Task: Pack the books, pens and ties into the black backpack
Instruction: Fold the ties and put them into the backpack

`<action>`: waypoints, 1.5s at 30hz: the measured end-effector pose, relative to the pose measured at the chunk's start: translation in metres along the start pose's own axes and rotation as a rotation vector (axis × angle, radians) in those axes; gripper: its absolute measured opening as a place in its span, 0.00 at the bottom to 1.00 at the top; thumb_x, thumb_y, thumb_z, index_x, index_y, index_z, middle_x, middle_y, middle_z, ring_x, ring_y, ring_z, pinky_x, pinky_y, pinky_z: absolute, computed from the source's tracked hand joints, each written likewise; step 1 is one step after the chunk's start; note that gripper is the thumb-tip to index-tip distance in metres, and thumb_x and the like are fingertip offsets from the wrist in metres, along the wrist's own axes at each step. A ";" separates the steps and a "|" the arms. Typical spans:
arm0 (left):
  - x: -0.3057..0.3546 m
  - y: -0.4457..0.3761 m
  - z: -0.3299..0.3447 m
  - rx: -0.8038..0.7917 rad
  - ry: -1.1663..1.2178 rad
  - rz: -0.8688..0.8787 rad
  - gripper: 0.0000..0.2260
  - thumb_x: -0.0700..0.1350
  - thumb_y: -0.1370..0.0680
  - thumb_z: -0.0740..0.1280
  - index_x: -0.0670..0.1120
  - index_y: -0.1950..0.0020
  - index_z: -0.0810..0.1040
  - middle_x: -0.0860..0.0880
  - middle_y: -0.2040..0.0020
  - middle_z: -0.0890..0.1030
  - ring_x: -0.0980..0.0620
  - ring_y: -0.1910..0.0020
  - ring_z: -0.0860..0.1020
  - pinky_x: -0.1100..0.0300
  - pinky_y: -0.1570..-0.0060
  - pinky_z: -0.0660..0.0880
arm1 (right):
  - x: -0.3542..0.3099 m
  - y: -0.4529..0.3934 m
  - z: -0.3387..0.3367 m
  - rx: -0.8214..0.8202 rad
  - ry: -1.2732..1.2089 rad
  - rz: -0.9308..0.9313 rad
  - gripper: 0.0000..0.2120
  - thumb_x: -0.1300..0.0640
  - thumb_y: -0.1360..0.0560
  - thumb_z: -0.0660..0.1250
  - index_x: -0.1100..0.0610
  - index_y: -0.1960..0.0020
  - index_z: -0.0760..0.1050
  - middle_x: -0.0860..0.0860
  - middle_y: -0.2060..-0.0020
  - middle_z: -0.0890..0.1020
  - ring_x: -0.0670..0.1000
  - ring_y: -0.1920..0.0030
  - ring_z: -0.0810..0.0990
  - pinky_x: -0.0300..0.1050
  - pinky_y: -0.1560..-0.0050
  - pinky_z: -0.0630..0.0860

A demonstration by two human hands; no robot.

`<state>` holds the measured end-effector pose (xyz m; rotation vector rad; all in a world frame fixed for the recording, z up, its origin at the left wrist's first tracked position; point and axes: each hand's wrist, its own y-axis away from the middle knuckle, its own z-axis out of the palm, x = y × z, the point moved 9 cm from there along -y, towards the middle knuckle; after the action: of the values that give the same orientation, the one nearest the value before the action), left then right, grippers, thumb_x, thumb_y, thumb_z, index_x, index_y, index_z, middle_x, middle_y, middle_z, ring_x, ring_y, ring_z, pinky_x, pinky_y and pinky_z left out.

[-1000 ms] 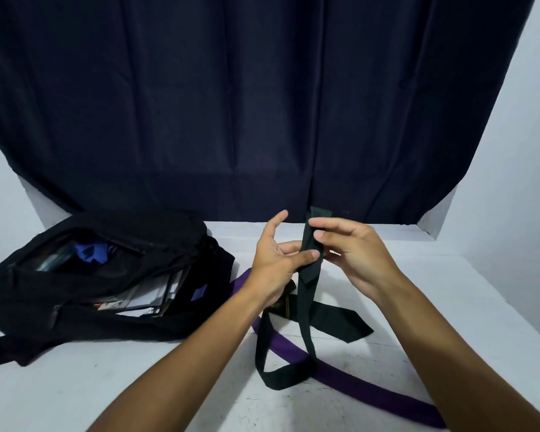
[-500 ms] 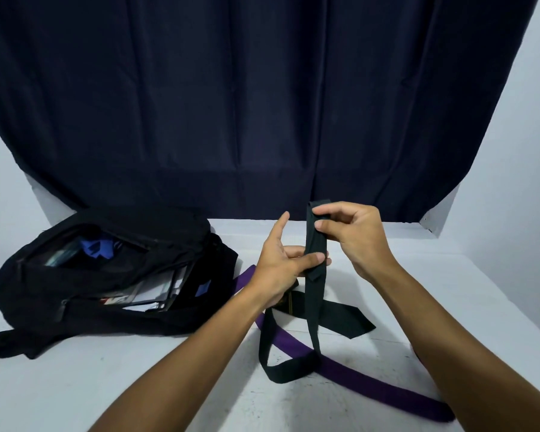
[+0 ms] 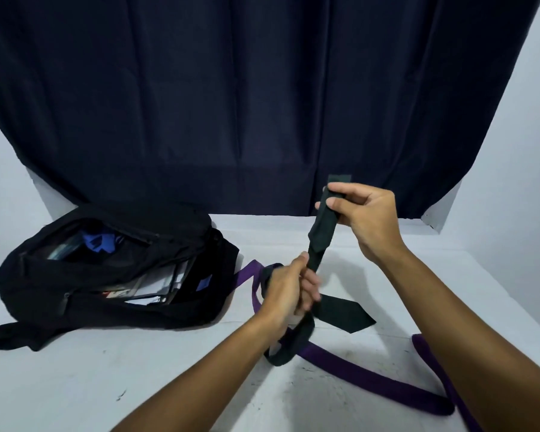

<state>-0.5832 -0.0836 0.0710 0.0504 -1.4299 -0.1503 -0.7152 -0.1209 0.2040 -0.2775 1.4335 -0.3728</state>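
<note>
One black backpack (image 3: 106, 275) left of both hands, unzipped, papers inside. Two ties: purple tie (image 3: 356, 366) flat under the hands; dark green tie (image 3: 323, 232) stretched between them. Left hand (image 3: 289, 289) fisted round it low, right hand (image 3: 368, 213) pinching its narrow end above.

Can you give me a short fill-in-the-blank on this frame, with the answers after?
1. Both hands grip the ____ tie.
2. The right hand holds it ____ than the left hand.
3. The purple tie lies on the white ____.
4. The black backpack lies to the ____ of the hands, unzipped.

Answers: black; higher; table; left
</note>
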 end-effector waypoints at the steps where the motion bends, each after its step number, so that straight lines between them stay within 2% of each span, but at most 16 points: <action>1: -0.012 0.002 0.011 -0.112 0.066 -0.144 0.26 0.61 0.18 0.53 0.40 0.50 0.78 0.43 0.64 0.83 0.48 0.71 0.78 0.61 0.72 0.67 | -0.001 0.001 0.002 -0.008 -0.018 -0.001 0.11 0.74 0.28 0.67 0.63 0.50 0.80 0.60 0.58 0.84 0.58 0.58 0.86 0.49 0.56 0.82; 2: -0.018 -0.001 0.018 -0.201 0.198 -0.252 0.30 0.64 0.19 0.50 0.39 0.42 0.76 0.40 0.55 0.84 0.43 0.62 0.82 0.58 0.66 0.73 | -0.001 0.004 0.004 -0.022 -0.028 0.004 0.11 0.74 0.28 0.67 0.62 0.50 0.80 0.60 0.58 0.84 0.58 0.58 0.86 0.50 0.55 0.82; 4: -0.009 -0.017 0.018 -0.231 0.531 -0.332 0.35 0.65 0.20 0.50 0.36 0.32 0.70 0.36 0.41 0.80 0.37 0.46 0.81 0.48 0.53 0.77 | 0.004 0.012 0.011 -0.061 -0.028 0.031 0.11 0.74 0.28 0.67 0.62 0.50 0.80 0.60 0.57 0.84 0.58 0.57 0.86 0.49 0.55 0.82; 5: -0.001 -0.030 0.010 -0.198 0.649 -0.327 0.35 0.65 0.20 0.51 0.36 0.29 0.66 0.34 0.41 0.80 0.37 0.45 0.81 0.45 0.52 0.78 | 0.008 0.018 0.013 -0.080 -0.017 0.049 0.12 0.74 0.28 0.67 0.62 0.50 0.80 0.60 0.56 0.84 0.58 0.58 0.86 0.49 0.55 0.82; 7: 0.025 -0.045 -0.004 -0.153 0.728 -0.287 0.33 0.61 0.19 0.54 0.36 0.25 0.61 0.35 0.53 0.83 0.40 0.58 0.84 0.48 0.58 0.80 | 0.017 0.032 0.018 -0.135 0.010 0.098 0.12 0.74 0.29 0.68 0.62 0.50 0.80 0.60 0.56 0.85 0.58 0.58 0.86 0.48 0.54 0.82; 8: 0.037 -0.049 -0.009 -0.148 0.717 -0.267 0.31 0.58 0.19 0.55 0.36 0.25 0.59 0.35 0.56 0.82 0.40 0.62 0.84 0.48 0.59 0.79 | 0.024 0.041 0.022 -0.179 0.021 0.132 0.13 0.75 0.29 0.68 0.63 0.49 0.81 0.60 0.56 0.85 0.58 0.58 0.86 0.47 0.54 0.82; 12: 0.061 -0.059 -0.020 -0.173 0.516 -0.182 0.29 0.50 0.18 0.59 0.40 0.23 0.52 0.33 0.38 0.76 0.34 0.49 0.82 0.39 0.53 0.78 | 0.054 0.079 0.035 -0.415 0.027 0.313 0.14 0.76 0.29 0.67 0.63 0.47 0.80 0.61 0.56 0.85 0.58 0.57 0.85 0.42 0.57 0.81; 16: 0.050 -0.047 -0.012 -0.304 0.325 -0.177 0.25 0.56 0.21 0.61 0.45 0.28 0.63 0.38 0.38 0.78 0.35 0.47 0.81 0.41 0.51 0.78 | 0.052 0.082 0.030 -0.429 0.016 0.313 0.15 0.77 0.30 0.67 0.62 0.48 0.80 0.59 0.56 0.86 0.58 0.57 0.86 0.42 0.58 0.81; 19: 0.040 -0.037 -0.003 -0.438 0.306 -0.198 0.21 0.60 0.25 0.65 0.49 0.39 0.73 0.40 0.42 0.75 0.40 0.52 0.77 0.45 0.54 0.76 | 0.036 0.065 0.022 -0.357 0.003 0.223 0.15 0.77 0.30 0.67 0.62 0.49 0.80 0.55 0.56 0.86 0.56 0.58 0.86 0.42 0.59 0.81; 22: 0.037 -0.030 0.005 -0.542 0.300 -0.169 0.20 0.60 0.27 0.67 0.49 0.40 0.78 0.38 0.39 0.73 0.39 0.47 0.75 0.43 0.51 0.76 | 0.030 0.054 0.023 -0.344 0.040 0.176 0.15 0.77 0.30 0.67 0.60 0.51 0.80 0.52 0.59 0.86 0.52 0.60 0.85 0.41 0.60 0.80; 25: 0.039 -0.024 0.012 -0.646 0.237 -0.098 0.27 0.53 0.28 0.72 0.45 0.32 0.72 0.36 0.36 0.72 0.33 0.38 0.73 0.42 0.48 0.76 | 0.034 0.048 0.026 -0.324 0.099 0.161 0.15 0.77 0.30 0.67 0.63 0.49 0.81 0.54 0.61 0.85 0.46 0.65 0.82 0.37 0.66 0.76; 27: 0.041 -0.022 0.013 -0.668 0.159 -0.022 0.31 0.44 0.30 0.73 0.47 0.29 0.67 0.37 0.36 0.72 0.34 0.38 0.74 0.42 0.49 0.77 | 0.037 0.047 0.029 -0.320 0.114 0.162 0.15 0.77 0.30 0.67 0.65 0.47 0.80 0.56 0.60 0.83 0.43 0.67 0.80 0.33 0.68 0.74; 31: 0.043 -0.020 0.009 -0.587 0.087 0.044 0.34 0.29 0.32 0.68 0.53 0.31 0.67 0.42 0.46 0.78 0.50 0.53 0.83 0.56 0.59 0.81 | 0.041 0.047 0.033 -0.315 0.130 0.174 0.15 0.76 0.30 0.68 0.62 0.48 0.80 0.56 0.58 0.84 0.44 0.64 0.82 0.34 0.64 0.75; 36: 0.040 -0.021 0.010 -0.573 0.119 0.067 0.44 0.23 0.34 0.65 0.55 0.25 0.60 0.41 0.44 0.78 0.47 0.52 0.82 0.46 0.51 0.81 | 0.044 0.044 0.035 -0.312 0.217 0.146 0.16 0.73 0.30 0.70 0.54 0.51 0.82 0.53 0.58 0.84 0.47 0.60 0.81 0.39 0.58 0.78; 39: 0.043 -0.019 0.011 -0.604 0.144 0.081 0.46 0.22 0.33 0.63 0.56 0.23 0.57 0.44 0.45 0.81 0.45 0.51 0.83 0.44 0.51 0.81 | 0.041 0.043 0.034 -0.291 0.283 0.097 0.16 0.71 0.31 0.71 0.52 0.52 0.83 0.54 0.53 0.82 0.53 0.55 0.79 0.45 0.51 0.79; 45: 0.041 -0.021 0.010 -0.632 0.084 0.074 0.46 0.23 0.32 0.64 0.58 0.23 0.57 0.42 0.39 0.78 0.41 0.47 0.81 0.45 0.48 0.80 | 0.051 0.049 0.039 -0.340 0.142 0.236 0.16 0.73 0.30 0.70 0.53 0.51 0.83 0.56 0.57 0.86 0.53 0.56 0.84 0.45 0.54 0.81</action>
<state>-0.5895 -0.1089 0.1102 -0.5084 -1.2454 -0.5251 -0.6677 -0.0985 0.1429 -0.3567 1.6487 0.0470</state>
